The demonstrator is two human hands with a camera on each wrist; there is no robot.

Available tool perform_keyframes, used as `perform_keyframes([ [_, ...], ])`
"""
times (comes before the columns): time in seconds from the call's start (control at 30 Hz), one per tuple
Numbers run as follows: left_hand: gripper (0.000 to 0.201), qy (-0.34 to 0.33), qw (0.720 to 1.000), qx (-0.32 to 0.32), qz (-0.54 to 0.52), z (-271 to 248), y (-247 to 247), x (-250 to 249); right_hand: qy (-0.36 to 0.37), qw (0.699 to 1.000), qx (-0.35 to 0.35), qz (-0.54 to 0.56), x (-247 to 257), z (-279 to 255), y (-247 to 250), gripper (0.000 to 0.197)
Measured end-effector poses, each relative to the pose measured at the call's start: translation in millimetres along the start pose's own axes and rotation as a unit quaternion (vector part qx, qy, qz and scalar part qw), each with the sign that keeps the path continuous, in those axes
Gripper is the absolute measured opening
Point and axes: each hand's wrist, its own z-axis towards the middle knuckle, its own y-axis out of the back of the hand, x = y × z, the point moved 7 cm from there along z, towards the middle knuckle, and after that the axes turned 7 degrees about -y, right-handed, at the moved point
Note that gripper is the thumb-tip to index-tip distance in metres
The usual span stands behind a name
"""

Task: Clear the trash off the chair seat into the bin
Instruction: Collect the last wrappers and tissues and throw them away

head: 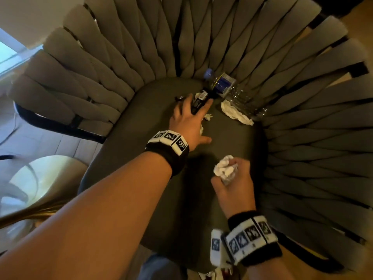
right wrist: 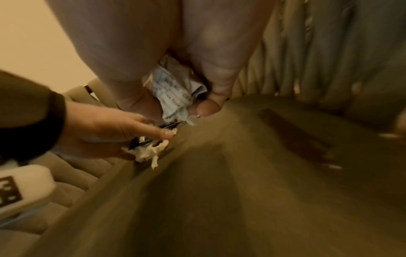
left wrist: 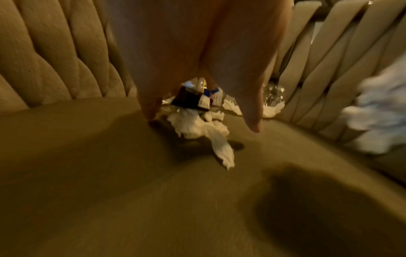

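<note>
Trash lies at the back of the dark chair seat (head: 153,178): a black wrapper (head: 198,100), a clear plastic bottle (head: 223,84) with a blue label, and a white tissue (head: 236,113). My left hand (head: 193,115) reaches forward with its fingers (left wrist: 248,104) stretched over the wrapper. More torn tissue (left wrist: 197,127) lies under its palm. Closer to me, my right hand (head: 225,173) grips a crumpled wad of white paper (head: 223,165). The right wrist view shows printed paper (right wrist: 173,93) pinched between its thumb and fingers.
The chair's padded, woven strap back (head: 302,118) curves around the seat on the far and right sides. A round glass table (head: 40,178) stands to the left. Some white and red scraps (head: 217,275) show at the bottom edge, below the seat front.
</note>
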Motion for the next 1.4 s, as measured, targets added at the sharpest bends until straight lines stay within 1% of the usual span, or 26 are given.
perform_keyframes([
  [0.07, 0.095, 0.001, 0.999, 0.002, 0.044, 0, -12, 2, -0.039, 0.999, -0.015, 0.026, -26, -16, 11, 0.063],
  [0.1, 0.086, -0.002, 0.998, -0.012, 0.061, -3, -15, 4, -0.056, 0.998, -0.026, 0.009, -40, -20, 14, 0.072],
  [0.13, 0.077, -0.002, 0.998, -0.029, 0.063, -6, -18, 7, -0.071, 0.996, -0.039, -0.041, -52, -22, 16, 0.08],
  [0.17, 0.07, -0.002, 0.998, -0.044, 0.052, -11, -20, 11, -0.076, 0.989, -0.051, -0.114, -61, -22, 17, 0.083],
  [0.2, 0.065, 0.001, 0.998, -0.056, 0.032, -15, -22, 17, -0.072, 0.978, -0.064, -0.184, -66, -20, 16, 0.08],
  [0.23, 0.062, 0.006, 0.998, -0.065, 0.01, -20, -23, 23, -0.068, 0.969, -0.076, -0.227, -69, -18, 14, 0.075],
  [0.27, 0.06, 0.013, 0.997, -0.073, -0.009, -26, -24, 29, -0.07, 0.965, -0.083, -0.241, -70, -16, 12, 0.07],
  [0.37, 0.055, 0.03, 0.994, -0.086, -0.055, -46, -26, 42, -0.082, 0.964, -0.079, -0.241, -69, -9, 4, 0.062],
  [0.5, 0.048, 0.052, 0.986, -0.117, -0.105, -76, -28, 52, -0.096, 0.969, -0.074, -0.214, -67, -8, -2, 0.063],
  [0.63, 0.032, 0.092, 0.965, -0.172, -0.177, -116, -32, 62, -0.117, 0.974, -0.069, -0.183, -64, -8, -5, 0.061],
  [0.73, 0.021, 0.129, 0.95, -0.195, -0.209, -150, -39, 68, -0.123, 0.974, -0.059, -0.181, -60, -4, -6, 0.053],
  [0.8, 0.018, 0.152, 0.942, -0.184, -0.235, -173, -50, 69, -0.133, 0.977, -0.047, -0.163, -58, -2, -6, 0.05],
  [0.87, 0.017, 0.167, 0.934, -0.161, -0.273, -194, -67, 69, -0.139, 0.98, -0.022, -0.142, -54, -3, -7, 0.051],
  [1.03, 0.024, 0.149, 0.933, -0.125, -0.304, -236, -104, 52, -0.084, 0.988, 0.058, -0.116, -39, -28, -13, 0.052],
  [1.13, 0.02, 0.132, 0.933, -0.099, -0.32, -258, -126, 29, -0.051, 0.987, 0.093, -0.12, -43, -53, -13, 0.053],
  [1.27, 0.022, 0.104, 0.946, -0.097, -0.291, -282, -149, -6, -0.027, 0.98, 0.136, -0.143, -74, -91, -6, 0.055],
  [1.4, 0.021, 0.107, 0.948, -0.102, -0.281, -311, -186, -42, -0.023, 0.967, 0.183, -0.177, -131, -133, 17, 0.054],
])
